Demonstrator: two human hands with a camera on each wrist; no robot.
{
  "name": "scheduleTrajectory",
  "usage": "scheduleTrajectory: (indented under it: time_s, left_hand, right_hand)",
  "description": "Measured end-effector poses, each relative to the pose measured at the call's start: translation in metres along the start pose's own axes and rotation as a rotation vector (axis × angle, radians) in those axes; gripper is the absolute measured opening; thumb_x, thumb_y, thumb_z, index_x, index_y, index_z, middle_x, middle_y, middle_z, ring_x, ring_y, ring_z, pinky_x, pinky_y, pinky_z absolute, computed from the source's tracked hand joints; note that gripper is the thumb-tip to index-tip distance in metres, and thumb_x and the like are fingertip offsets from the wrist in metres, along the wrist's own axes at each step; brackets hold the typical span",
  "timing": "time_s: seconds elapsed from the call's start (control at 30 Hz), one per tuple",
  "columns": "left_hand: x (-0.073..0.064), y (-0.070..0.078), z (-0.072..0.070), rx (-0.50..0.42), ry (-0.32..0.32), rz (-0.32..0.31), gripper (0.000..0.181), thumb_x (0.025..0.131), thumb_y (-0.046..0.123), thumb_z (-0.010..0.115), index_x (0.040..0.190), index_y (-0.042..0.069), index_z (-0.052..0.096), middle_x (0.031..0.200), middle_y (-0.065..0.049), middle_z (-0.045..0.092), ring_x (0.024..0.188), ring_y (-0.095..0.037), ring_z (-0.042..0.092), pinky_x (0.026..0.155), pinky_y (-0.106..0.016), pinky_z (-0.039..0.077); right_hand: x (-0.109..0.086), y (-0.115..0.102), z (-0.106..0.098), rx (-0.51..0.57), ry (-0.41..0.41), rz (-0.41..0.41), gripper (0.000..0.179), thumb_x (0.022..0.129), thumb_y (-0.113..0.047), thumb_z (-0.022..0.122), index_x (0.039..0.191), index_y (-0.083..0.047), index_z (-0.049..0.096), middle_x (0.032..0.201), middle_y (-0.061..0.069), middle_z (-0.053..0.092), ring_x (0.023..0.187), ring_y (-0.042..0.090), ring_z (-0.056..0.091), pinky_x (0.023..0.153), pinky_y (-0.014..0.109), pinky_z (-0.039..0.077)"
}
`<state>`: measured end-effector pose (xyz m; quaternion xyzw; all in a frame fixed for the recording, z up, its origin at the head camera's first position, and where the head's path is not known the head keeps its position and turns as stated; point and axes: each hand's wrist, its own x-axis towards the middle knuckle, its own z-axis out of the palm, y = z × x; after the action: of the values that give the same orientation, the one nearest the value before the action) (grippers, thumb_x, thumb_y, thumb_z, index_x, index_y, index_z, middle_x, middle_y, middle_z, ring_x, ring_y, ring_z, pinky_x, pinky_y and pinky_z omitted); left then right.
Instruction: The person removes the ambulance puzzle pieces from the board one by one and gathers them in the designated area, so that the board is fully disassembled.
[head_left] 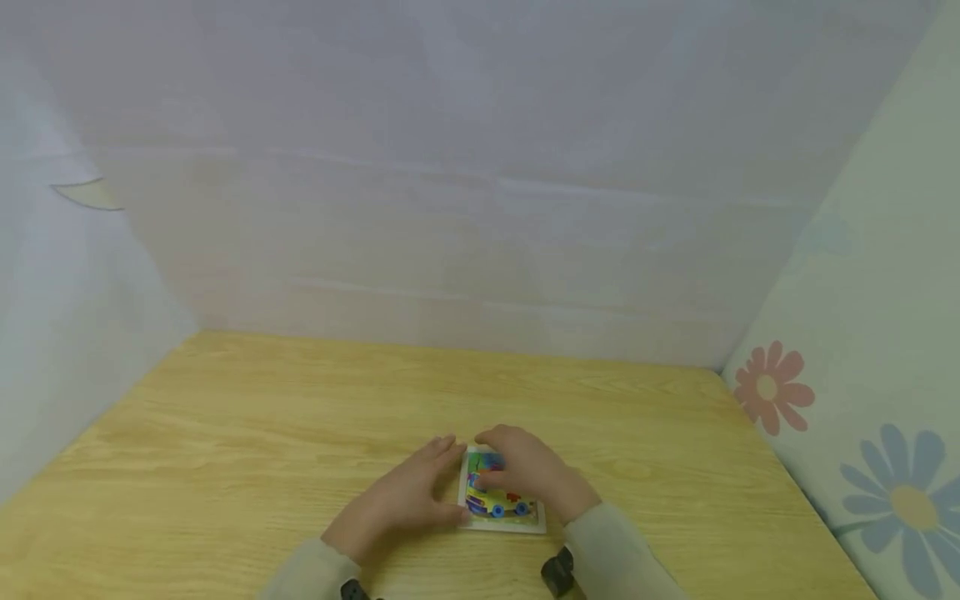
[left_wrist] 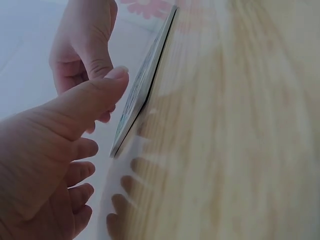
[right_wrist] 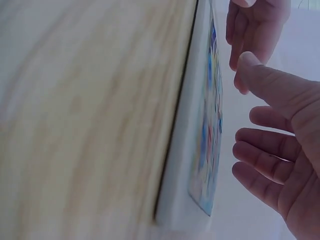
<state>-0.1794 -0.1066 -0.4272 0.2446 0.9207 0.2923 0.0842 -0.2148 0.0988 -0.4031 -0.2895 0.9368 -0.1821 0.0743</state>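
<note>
Left hand (head_left: 408,498) at left edge of white-bordered vehicle-picture board (head_left: 504,522), thumb and fingers apart, contact unclear. Right hand (head_left: 531,468) above board's right part, fingers loosely bent, thumb apart. Board lies flat on wood-grain table (head_left: 300,417); flower-print sheet (head_left: 847,400) stands right of board.

Rectangular picture board (head_left: 501,502): thin, white-bordered, printed with a yellow vehicle on blue wheels, with green and blue behind. Lies flat, picture side up, on the wood-grain tabletop (head_left: 262,433), between left hand (head_left: 408,496) and right hand (head_left: 531,468). Partly hidden at far right by the right hand; overlapped at near left by the left thumb tip, with contact unclear.
</note>
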Motion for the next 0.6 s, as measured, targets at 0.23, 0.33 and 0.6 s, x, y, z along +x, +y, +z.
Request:
scheduleTrajectory:
  time_s: [0.23, 0.33, 0.6]
  left_hand:
    - [0.0022, -0.0013, 0.0032, 0.027, -0.020, 0.013, 0.096, 0.071, 0.060, 0.068, 0.143, 0.007, 0.034, 0.150, -0.017, 0.025, 0.139, -0.037, 0.019, 0.110, -0.055, 0.024]
    - [0.0014, -0.0007, 0.0029, 0.037, -0.023, 0.011, 0.096, 0.071, 0.061, 0.068, 0.143, 0.005, 0.034, 0.149, -0.020, 0.026, 0.138, -0.039, 0.020, 0.109, -0.056, 0.025]
    - [-0.0005, -0.0002, 0.0013, 0.037, -0.025, 0.014, 0.097, 0.071, 0.060, 0.068, 0.141, 0.002, 0.035, 0.149, -0.022, 0.026, 0.138, -0.040, 0.020, 0.108, -0.056, 0.026]
  right_hand:
    - [0.0053, -0.0006, 0.0044, -0.016, -0.026, -0.005, 0.060, 0.081, -0.039, 0.070, 0.128, -0.008, 0.053, 0.123, 0.005, 0.058, 0.109, 0.018, 0.055, 0.096, 0.036, 0.046]
    - [0.0064, -0.0019, 0.0058, -0.035, -0.030, -0.012, 0.058, 0.081, -0.038, 0.070, 0.128, -0.008, 0.054, 0.120, 0.004, 0.058, 0.104, 0.015, 0.055, 0.093, 0.034, 0.048]
    - [0.0080, -0.0028, 0.0073, -0.028, -0.032, -0.028, 0.049, 0.078, -0.038, 0.073, 0.115, -0.007, 0.062, 0.103, -0.003, 0.055, 0.086, 0.008, 0.050, 0.079, 0.025, 0.049]
